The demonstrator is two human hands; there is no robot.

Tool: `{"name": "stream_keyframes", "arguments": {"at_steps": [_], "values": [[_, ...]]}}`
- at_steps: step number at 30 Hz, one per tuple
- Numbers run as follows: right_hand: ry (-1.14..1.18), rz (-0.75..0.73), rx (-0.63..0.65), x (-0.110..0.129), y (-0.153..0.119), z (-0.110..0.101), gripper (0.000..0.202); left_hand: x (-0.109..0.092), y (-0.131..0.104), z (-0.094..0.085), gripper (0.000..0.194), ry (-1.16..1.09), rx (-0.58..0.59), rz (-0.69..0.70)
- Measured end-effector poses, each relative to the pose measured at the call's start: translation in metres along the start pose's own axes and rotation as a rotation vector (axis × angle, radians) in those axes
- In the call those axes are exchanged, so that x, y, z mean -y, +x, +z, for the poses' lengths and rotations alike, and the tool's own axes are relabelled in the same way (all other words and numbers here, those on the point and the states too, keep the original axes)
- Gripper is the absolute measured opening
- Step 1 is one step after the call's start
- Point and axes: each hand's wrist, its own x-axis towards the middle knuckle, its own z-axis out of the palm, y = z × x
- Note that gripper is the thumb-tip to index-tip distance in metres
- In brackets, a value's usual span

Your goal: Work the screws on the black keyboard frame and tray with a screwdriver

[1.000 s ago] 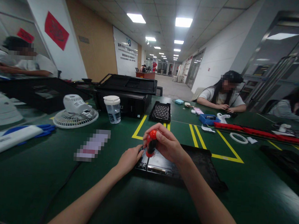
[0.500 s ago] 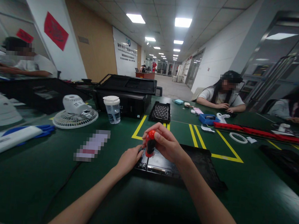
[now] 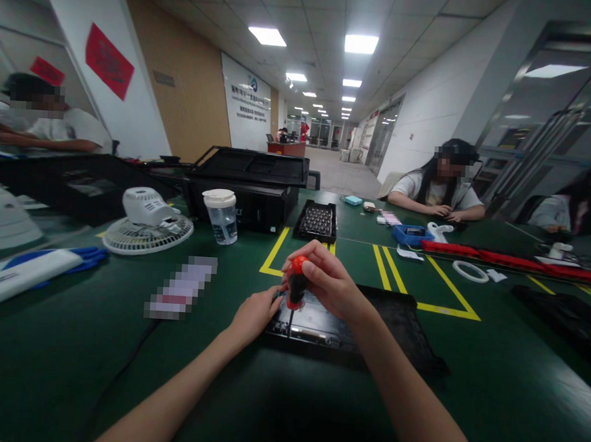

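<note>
Little has moved; the screwdriver stays nearly upright over the panel, the right hand still closed round its handle; the left hand stays at the panel's left edge, its grip hard to tell; the panel lies on the table.

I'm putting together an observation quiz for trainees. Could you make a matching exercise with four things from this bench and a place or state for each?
Things:
1. screwdriver
2. lidded plastic cup
3. white fan
4. white ring

Places or states:
A. resting on its grille
B. near the red strip
C. held in the right hand, shaft down
D. beside the large black case

Right pairs: 1-C, 2-D, 3-A, 4-B
</note>
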Motion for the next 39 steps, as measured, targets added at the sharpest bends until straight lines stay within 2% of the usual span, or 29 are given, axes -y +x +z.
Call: {"name": "stream_keyframes", "arguments": {"at_steps": [23,39], "values": [[-0.155,-0.024,-0.014,0.0007,-0.0005,-0.0024,0.016,-0.0008,0.0011,0.0,0.035,0.005,0.008,0.0],[-0.266,-0.03,-0.081,0.0055,-0.0017,0.0009,0.019,-0.0011,0.0004,0.001,0.036,-0.002,-0.009,-0.002]]}}
